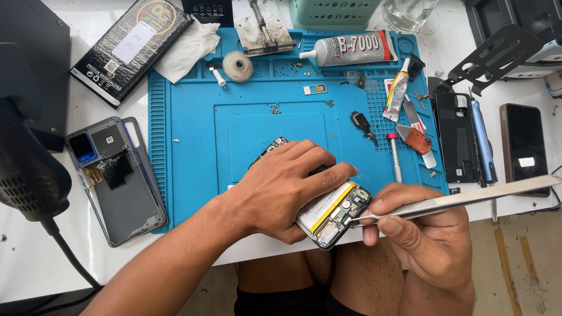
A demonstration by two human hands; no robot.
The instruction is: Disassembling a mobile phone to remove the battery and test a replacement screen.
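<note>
An opened phone (328,210) is pinned flat at the near edge of the blue work mat (187,146) by the left hand (281,187), whose fingers (328,174) are held side by side and curved down over the upper part of the device; the thumb is tucked under the palm side against the phone's near edge. Beyond those fingertips the phone's lower end is left uncovered, where a pale battery with a yellow strip and a small circuit board are seen. Metal tweezers (456,200) are pinched between the thumb and forefinger of the right hand (421,234), the remaining fingers curled beneath; the tweezer tips are set against the exposed board, just beside the left fingertips. Whether anything is gripped in the tips cannot be told. Farther out from the left knuckles, small screws are scattered on the mat. Past the right thumb, a red-tipped screwdriver (394,157) is laid upright on the mat, with an orange pick (414,139) just beside it. Well beyond both hands, a large glue tube (351,49) is laid along the mat's far edge, and a smaller tube (398,89) is found nearer. To the outside of the left wrist, a grey phone back cover (126,199) is resting on the white table (35,257). Outside the right hand, a dark phone (523,143) is lying face up.
</note>
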